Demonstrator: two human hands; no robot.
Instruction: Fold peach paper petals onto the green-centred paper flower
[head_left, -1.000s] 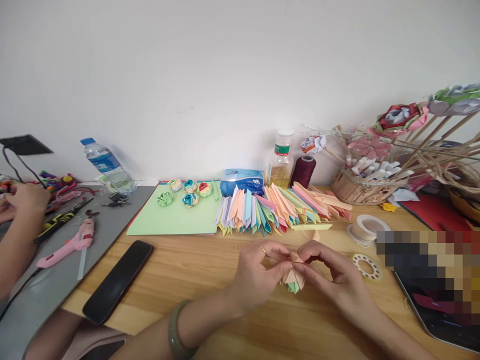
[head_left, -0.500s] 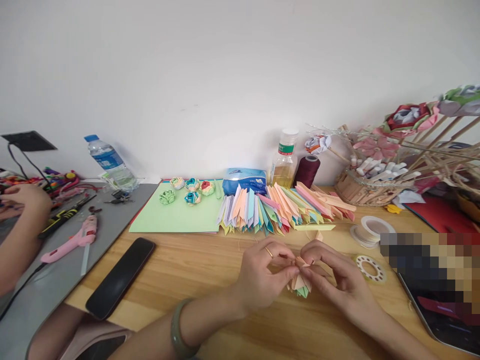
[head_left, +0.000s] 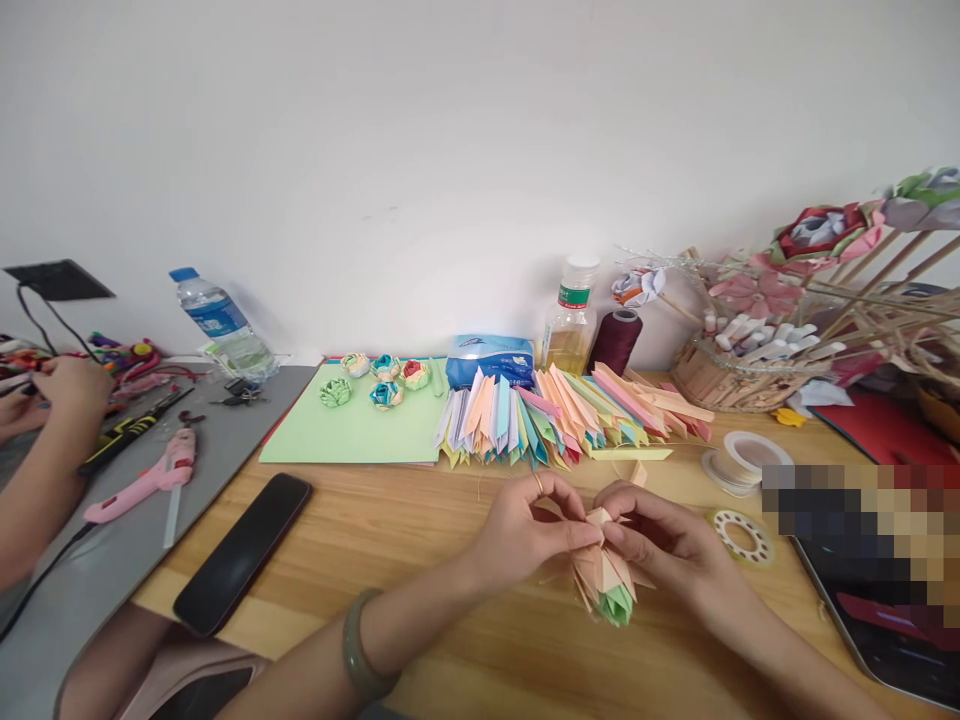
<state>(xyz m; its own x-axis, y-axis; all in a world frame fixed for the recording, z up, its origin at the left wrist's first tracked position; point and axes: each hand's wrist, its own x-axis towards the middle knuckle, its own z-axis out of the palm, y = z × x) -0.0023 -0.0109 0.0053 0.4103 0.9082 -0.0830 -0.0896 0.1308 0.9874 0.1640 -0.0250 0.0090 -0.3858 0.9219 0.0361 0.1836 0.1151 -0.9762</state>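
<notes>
While left hand (head_left: 525,535) pinches a peach-and-green paper flower (head_left: 609,575) by its peach end, thumb to fingers, right hand (head_left: 664,545) grips the same end from the other side; flower over the tabletop (head_left: 390,520), green tip toward the near edge. Folded paper pieces (head_left: 499,420) heaped toward the far edge, before a blue pack (head_left: 490,360). Five small rosettes (head_left: 386,396) on a green sheet (head_left: 352,437), far left corner; black phone (head_left: 242,555) near left edge
</notes>
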